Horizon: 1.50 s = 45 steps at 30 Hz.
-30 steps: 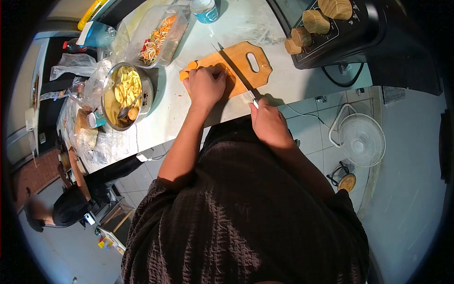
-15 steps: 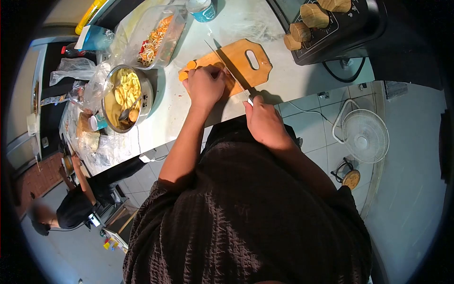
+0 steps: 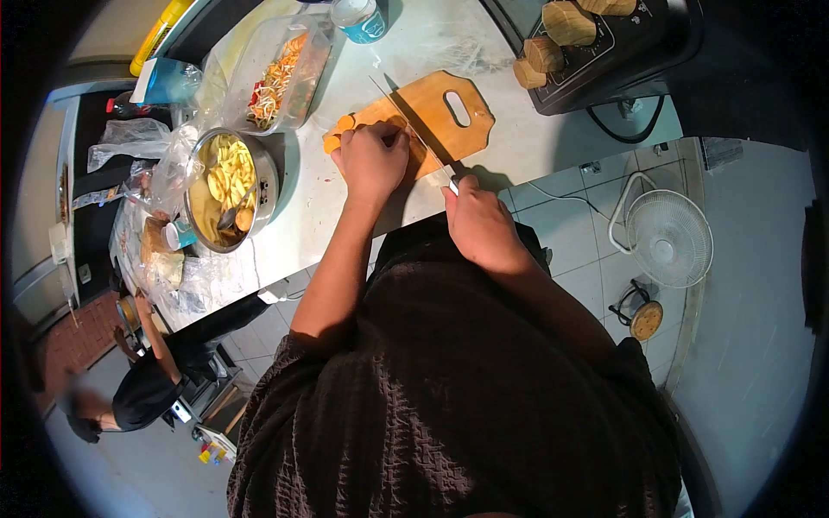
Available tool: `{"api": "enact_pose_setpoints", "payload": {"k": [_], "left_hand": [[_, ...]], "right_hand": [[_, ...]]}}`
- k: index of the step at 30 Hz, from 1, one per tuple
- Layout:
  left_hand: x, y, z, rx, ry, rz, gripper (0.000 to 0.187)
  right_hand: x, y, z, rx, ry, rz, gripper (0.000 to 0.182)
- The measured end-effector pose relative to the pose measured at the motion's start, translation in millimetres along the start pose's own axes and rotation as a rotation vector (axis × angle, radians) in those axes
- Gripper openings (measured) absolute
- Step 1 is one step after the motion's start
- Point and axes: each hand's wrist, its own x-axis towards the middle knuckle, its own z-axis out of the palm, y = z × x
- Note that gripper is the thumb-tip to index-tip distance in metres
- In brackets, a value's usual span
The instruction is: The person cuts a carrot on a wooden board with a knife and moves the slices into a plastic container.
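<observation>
A wooden cutting board (image 3: 475, 134) with an oval handle hole lies on the white table. My left hand (image 3: 373, 164) is closed over a carrot on it, mostly hidden under my fingers. Orange carrot slices (image 3: 345, 123) rest by my knuckles at the board's left end. My right hand (image 3: 484, 223) is wrapped round the white handle of a knife (image 3: 421, 141). Its long blade crosses the board just right of my left fingertips, pointing away from me.
A metal pot (image 3: 267, 186) with pale yellow slices and a spoon stands left. Beyond are a plastic container (image 3: 311, 95) of shredded vegetables and a tub (image 3: 358, 22). A black oven (image 3: 604, 73) is at right. Another person (image 3: 147, 388) is at lower left; a fan (image 3: 669, 237) is at right.
The knife blade has come down closer to the board, and its shadow beside it has narrowed. My left hand keeps its place on the carrot. The whole view has shifted slightly.
</observation>
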Motion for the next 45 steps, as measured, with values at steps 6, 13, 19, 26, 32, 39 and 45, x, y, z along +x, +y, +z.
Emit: {"api": "enact_pose_setpoints", "payload": {"k": [6,13,19,26,32,39,45], "left_hand": [[1,-1,-1,-0.043,-0.031,-0.016,0.024],[1,-2,1,-0.052,-0.011,-0.005,0.023],[2,-3,2,-0.031,-0.012,0.004,0.023],[2,-4,3,-0.017,0.011,0.018,0.024],[1,-1,2,0.029,0.009,0.008,0.026],[-1,3,-3,0.059,-0.015,0.019,0.025],[2,1,0,0.050,-0.047,-0.003,0.023]], "right_hand": [[3,0,2,0.004,0.005,0.040,0.034],[6,-6,-1,-0.005,0.005,0.059,0.033],[10,-4,2,-0.015,0.013,0.069,0.033],[12,1,9,0.003,0.065,0.034,0.033],[0,3,6,-0.016,0.071,0.066,0.032],[-2,2,1,-0.011,0.098,0.046,0.032],[-4,1,6,0.015,0.113,0.024,0.034]]}}
